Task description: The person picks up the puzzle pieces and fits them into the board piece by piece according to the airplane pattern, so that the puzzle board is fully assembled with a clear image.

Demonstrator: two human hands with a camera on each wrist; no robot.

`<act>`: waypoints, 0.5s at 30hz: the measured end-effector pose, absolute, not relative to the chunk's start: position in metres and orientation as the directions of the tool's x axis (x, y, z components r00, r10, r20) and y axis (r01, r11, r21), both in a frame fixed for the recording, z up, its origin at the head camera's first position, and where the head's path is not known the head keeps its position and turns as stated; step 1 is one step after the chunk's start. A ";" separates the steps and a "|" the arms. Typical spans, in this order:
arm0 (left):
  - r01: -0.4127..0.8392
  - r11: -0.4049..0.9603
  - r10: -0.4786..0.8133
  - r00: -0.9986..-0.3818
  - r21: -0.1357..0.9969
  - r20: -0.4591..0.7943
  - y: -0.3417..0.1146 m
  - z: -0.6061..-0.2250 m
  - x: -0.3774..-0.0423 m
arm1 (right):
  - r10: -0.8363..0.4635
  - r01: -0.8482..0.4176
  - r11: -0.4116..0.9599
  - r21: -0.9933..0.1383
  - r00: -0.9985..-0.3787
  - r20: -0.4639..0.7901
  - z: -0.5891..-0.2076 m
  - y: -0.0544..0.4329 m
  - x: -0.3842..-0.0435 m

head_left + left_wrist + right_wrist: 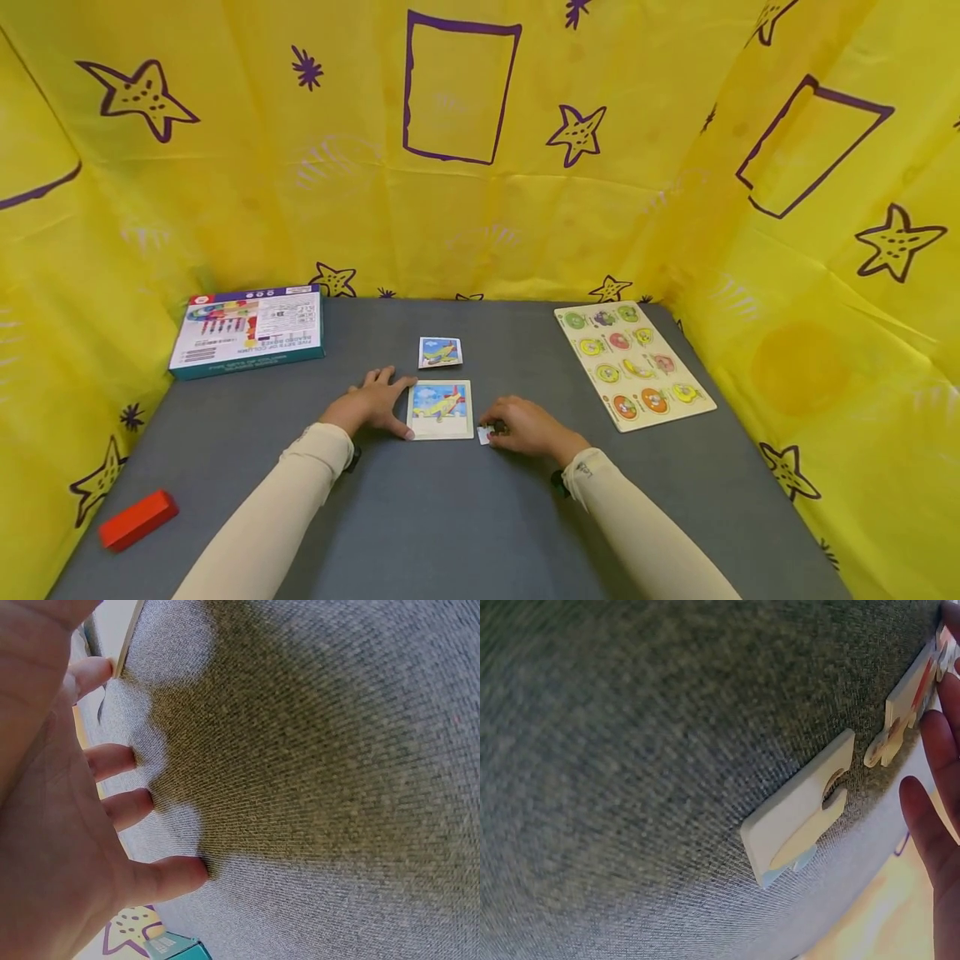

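Observation:
In the head view a small picture puzzle tray (440, 410) shows a yellow plane with a red tail; its lower strip is pale and bare. My left hand (375, 402) lies spread at its left, thumb and forefinger at the edge. In the left wrist view the other fingertips (184, 876) rest on the cloth. My right hand (525, 427) hovers low right of the tray, over loose puzzle pieces. A white-edged puzzle piece (802, 817) lies flat, apart from the fingers. Another, red-striped piece (909, 697) lies near the fingertips; whether they touch it is hidden.
A picture card (439, 352) lies behind the tray. The bead-box carton (247, 329) stands at the back left, with a red block (138, 519) at the front left. At right lies a wooden fruit puzzle board (633, 367). Yellow curtains (480, 225) close in the grey table (450, 525).

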State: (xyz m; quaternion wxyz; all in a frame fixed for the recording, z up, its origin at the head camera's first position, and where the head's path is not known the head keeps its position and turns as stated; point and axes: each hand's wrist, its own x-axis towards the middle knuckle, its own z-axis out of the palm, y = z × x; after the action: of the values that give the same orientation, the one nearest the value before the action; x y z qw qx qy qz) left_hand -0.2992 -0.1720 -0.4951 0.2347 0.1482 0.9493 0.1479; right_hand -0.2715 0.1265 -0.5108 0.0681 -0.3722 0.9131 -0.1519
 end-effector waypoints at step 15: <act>0.234 0.911 0.359 -0.855 0.340 -0.374 -0.172 -0.496 -0.296 | -0.716 -0.686 0.661 -0.302 -0.698 0.018 -0.497 0.111 -0.276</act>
State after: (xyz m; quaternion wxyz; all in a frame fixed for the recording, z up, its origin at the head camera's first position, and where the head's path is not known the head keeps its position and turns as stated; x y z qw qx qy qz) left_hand -0.2964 -0.1719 -0.4959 0.2199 0.1558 0.9524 0.1424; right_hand -0.2760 0.1107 -0.4967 0.0514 -0.3853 0.9100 -0.1442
